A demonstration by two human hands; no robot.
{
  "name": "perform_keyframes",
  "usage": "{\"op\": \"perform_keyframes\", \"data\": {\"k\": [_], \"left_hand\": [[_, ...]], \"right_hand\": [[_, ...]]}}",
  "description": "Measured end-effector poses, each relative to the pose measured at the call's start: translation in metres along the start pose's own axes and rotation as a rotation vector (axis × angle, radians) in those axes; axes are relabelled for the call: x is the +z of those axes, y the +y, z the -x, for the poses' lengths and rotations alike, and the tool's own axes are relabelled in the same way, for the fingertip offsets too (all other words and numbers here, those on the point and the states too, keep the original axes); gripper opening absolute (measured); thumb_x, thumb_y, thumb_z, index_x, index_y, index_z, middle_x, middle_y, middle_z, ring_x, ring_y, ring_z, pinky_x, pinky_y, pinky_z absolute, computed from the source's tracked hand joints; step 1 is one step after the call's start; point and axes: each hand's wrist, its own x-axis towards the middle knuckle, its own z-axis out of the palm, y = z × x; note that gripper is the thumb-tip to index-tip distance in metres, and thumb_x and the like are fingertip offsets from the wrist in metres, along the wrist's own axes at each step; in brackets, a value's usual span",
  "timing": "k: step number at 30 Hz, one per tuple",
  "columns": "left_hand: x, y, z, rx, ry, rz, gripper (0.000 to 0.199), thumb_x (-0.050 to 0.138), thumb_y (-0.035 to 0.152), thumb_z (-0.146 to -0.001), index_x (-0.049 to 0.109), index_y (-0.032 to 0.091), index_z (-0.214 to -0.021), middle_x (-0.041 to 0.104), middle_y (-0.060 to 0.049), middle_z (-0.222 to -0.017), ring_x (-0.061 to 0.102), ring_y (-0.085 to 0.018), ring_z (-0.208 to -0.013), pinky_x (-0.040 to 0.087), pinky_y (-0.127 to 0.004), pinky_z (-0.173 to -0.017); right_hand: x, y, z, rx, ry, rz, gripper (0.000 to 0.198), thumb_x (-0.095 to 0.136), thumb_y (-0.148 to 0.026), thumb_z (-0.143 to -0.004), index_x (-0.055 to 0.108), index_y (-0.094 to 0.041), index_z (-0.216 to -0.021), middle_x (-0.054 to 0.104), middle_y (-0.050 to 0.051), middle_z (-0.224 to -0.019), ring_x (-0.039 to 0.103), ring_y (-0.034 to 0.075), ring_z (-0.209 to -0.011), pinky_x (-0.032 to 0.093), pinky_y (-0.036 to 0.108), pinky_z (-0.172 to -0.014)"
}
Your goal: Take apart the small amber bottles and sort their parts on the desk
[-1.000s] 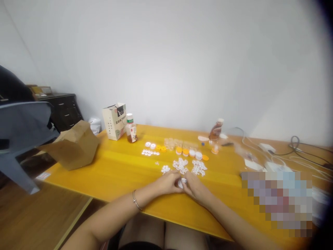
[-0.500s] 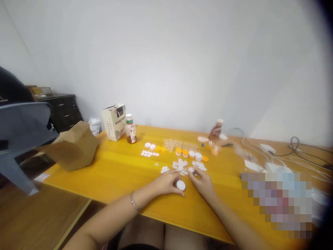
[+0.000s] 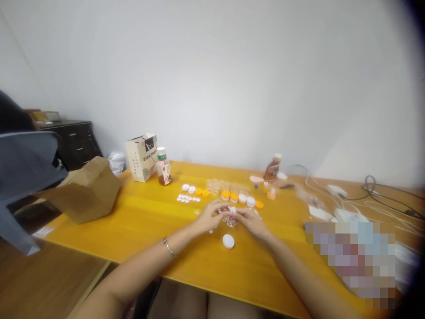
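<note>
My left hand point(image 3: 212, 215) and my right hand point(image 3: 251, 221) meet above the middle of the table, fingertips pinched around a small white plastic piece point(image 3: 233, 210). Its exact kind is too small to make out. Below the hands a round white cap point(image 3: 228, 241) lies on the table, touched by neither hand. A pile of white ring-shaped pieces point(image 3: 229, 222) is partly hidden behind the fingers. Further back stands a row of orange and white caps point(image 3: 234, 197). Small white discs point(image 3: 188, 198) lie in rows to the left, with more white and orange rings point(image 3: 191, 189) behind them.
Clear plastic cups point(image 3: 217, 184) stand behind the caps. A drink bottle point(image 3: 164, 166) and paper bag point(image 3: 142, 157) are at back left, an open cardboard box point(image 3: 91, 190) at the left edge. A brown bottle point(image 3: 272, 168), cables point(image 3: 368, 190) and a blurred-out patch point(image 3: 358, 261) are right.
My left hand has let go of the round white cap and moved up to the small piece. My right hand has drawn left with that piece. The view has shifted slightly.
</note>
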Motion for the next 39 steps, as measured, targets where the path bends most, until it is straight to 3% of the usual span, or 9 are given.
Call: {"op": "perform_keyframes", "data": {"k": [6, 11, 16, 22, 31, 39], "left_hand": [[0.000, -0.013, -0.013, -0.052, -0.028, 0.181, 0.017, 0.059, 0.026, -0.076, 0.065, 0.014, -0.087, 0.061, -0.005, -0.090, 0.056, -0.015, -0.085, 0.045, -0.025, -0.074], [0.003, -0.015, -0.004, -0.101, -0.048, 0.154, 0.026, 0.063, 0.033, -0.072, 0.060, 0.014, -0.089, 0.061, -0.004, -0.088, 0.057, -0.014, -0.081, 0.046, -0.025, -0.073], [0.006, -0.014, 0.001, -0.047, 0.029, 0.064, 0.027, 0.062, 0.032, -0.073, 0.059, 0.014, -0.092, 0.062, -0.004, -0.087, 0.056, -0.013, -0.078, 0.046, -0.025, -0.072], [0.007, -0.017, 0.002, 0.123, 0.083, -0.039, 0.023, 0.057, 0.029, -0.078, 0.060, 0.015, -0.096, 0.061, -0.005, -0.087, 0.056, -0.014, -0.081, 0.045, -0.026, -0.076], [0.007, -0.025, 0.003, 0.250, -0.001, -0.260, 0.020, 0.046, 0.026, -0.085, 0.059, 0.018, -0.097, 0.060, -0.006, -0.088, 0.055, -0.015, -0.084, 0.045, -0.028, -0.077], [0.011, -0.028, 0.005, 0.316, -0.016, -0.410, 0.019, 0.040, 0.022, -0.088, 0.057, 0.017, -0.096, 0.059, -0.006, -0.085, 0.054, -0.015, -0.081, 0.045, -0.026, -0.074]], "right_hand": [[0.002, 0.007, -0.008, 0.066, -0.065, -0.132, 0.037, 0.057, -0.051, -0.069, 0.066, -0.016, -0.061, 0.065, 0.002, -0.061, 0.056, 0.014, -0.057, 0.044, 0.027, -0.061], [0.009, 0.011, 0.000, 0.100, 0.017, -0.258, 0.033, 0.063, -0.048, -0.065, 0.066, -0.015, -0.060, 0.063, 0.002, -0.058, 0.055, 0.013, -0.054, 0.044, 0.026, -0.059], [0.013, 0.010, 0.002, 0.125, 0.107, -0.350, 0.031, 0.067, -0.045, -0.061, 0.068, -0.016, -0.070, 0.065, 0.002, -0.062, 0.057, 0.013, -0.058, 0.047, 0.027, -0.062], [0.013, 0.010, 0.002, 0.140, 0.130, -0.414, 0.030, 0.069, -0.044, -0.061, 0.069, -0.016, -0.072, 0.069, 0.004, -0.071, 0.059, 0.013, -0.060, 0.048, 0.029, -0.066], [0.016, 0.007, 0.003, 0.133, 0.167, -0.345, 0.036, 0.063, -0.049, -0.065, 0.068, -0.016, -0.079, 0.068, 0.004, -0.067, 0.061, 0.015, -0.061, 0.049, 0.030, -0.066], [0.020, 0.003, 0.002, 0.064, 0.222, -0.177, 0.032, 0.058, -0.048, -0.068, 0.068, -0.018, -0.073, 0.067, 0.003, -0.065, 0.061, 0.018, -0.062, 0.049, 0.031, -0.065]]}}
